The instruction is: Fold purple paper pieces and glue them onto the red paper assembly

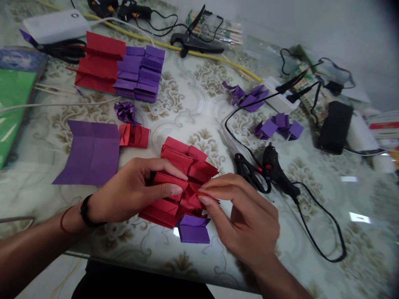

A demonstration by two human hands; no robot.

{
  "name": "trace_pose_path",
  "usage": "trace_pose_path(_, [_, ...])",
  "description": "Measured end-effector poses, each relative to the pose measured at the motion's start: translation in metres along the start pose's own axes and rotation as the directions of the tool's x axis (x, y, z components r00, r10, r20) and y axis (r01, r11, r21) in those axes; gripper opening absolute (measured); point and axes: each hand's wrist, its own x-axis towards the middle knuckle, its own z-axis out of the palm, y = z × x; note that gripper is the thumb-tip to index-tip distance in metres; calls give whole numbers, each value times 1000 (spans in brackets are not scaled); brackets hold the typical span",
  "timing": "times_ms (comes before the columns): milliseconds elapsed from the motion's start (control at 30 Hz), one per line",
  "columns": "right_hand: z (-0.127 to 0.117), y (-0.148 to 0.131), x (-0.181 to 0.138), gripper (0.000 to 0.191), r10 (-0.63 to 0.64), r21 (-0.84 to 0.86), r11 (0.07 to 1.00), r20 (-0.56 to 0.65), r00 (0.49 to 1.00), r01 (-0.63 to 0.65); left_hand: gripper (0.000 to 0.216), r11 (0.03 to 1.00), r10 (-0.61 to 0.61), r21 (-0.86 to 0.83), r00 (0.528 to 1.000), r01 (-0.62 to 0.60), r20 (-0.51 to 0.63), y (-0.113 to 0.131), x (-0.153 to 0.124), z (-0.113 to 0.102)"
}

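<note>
Several red folded paper pieces [165, 206] lie close together at the front middle of the table. My left hand [132, 191], with a black band on its wrist, pinches the edge of one red piece between thumb and forefinger. From the other side my right hand [246, 211] pinches a red paper flap at its fingertips. A small purple folded paper [194, 230] lies just below the red pieces. To the left rest a creased purple sheet [92, 153] and a small red folded piece [140, 137]. My fingers partly cover the red paper.
A black glue gun [277, 170] and scissors [249, 170] lie right of my right hand, with a looping cord. Purple folded pieces [280, 126] sit beyond them near a white power strip [280, 95]. Farther back are stacked purple papers [140, 74], red sheets [99, 62] and black cutters [196, 41].
</note>
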Motion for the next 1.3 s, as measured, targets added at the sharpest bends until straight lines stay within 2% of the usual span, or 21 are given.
trace_pose_path(200, [1, 0, -1, 24, -3, 23, 1000, -34, 999, 4, 12, 1000, -17, -8, 1000, 17, 3, 2, 0, 0])
trace_pose_path(400, [0, 4, 0, 20, 59, 39, 997, 12, 998, -59, 15, 999, -16, 30, 1000, 16, 11, 1, 1, -3])
trace_pose_path(500, [-1, 8, 0, 20, 65, 28, 998, -6, 998, -65, 16, 999, -5, 38, 1000, 5, 2, -1, 3, -2])
trace_pose_path(633, [-6, 12, 0, 29, -22, -52, 998, -39, 999, 20, 20, 1000, -6, 21, 999, 7, -37, -3, 3, -1])
trace_pose_path(900, [-14, 13, -2, 38, -252, -279, 926, 42, 967, 254, 16, 1000, -26, -9, 997, 26, -66, -3, 3, 0])
trace_pose_path(1033, [-13, 10, 3, 31, -306, -373, 880, 31, 951, 296, 17, 1000, -23, -1, 997, 23, -73, -2, 3, -1])
trace_pose_path(1200, [-11, 11, 6, 26, -387, -390, 840, 56, 920, 377, 16, 1000, -8, 12, 998, 9, -61, -4, 4, -3])
trace_pose_path(1300, [-11, 15, 3, 29, -393, -328, 860, 65, 917, 392, 17, 1000, 11, 23, 998, -10, -54, -7, 5, -5])
